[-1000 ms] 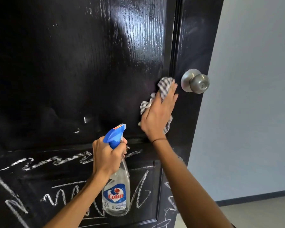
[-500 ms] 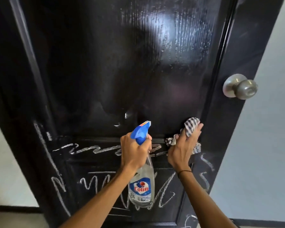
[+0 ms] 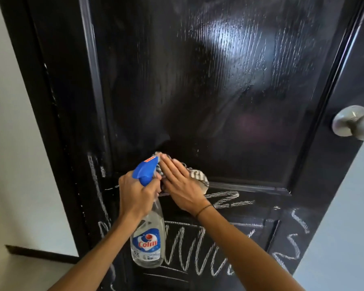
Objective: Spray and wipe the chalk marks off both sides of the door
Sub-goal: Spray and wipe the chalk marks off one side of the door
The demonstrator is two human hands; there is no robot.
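2 hands are crowded together low in the middle of the frame: the right hand (image 3: 180, 184) lies flat, fingers straight and close, pressing a checked cloth (image 3: 198, 176) against the door (image 3: 219, 91) at the bottom edge of the upper panel, while the left hand (image 3: 138, 195) is curled round the neck of the spray bottle (image 3: 148, 238), its blue nozzle (image 3: 145, 169) almost touching the cloth. the upper panel looks wet and streaky but free of chalk; the chalk marks (image 3: 198, 255) run thick across the lower panel and down both side rails. the risk i'd guess at is smearing: a damp, loaded cloth dragged over dry chalk could spread a grey film. a spray from this close could hit the wiping hand. liquid could run down the panel, and the bottle could slip from wet fingers.
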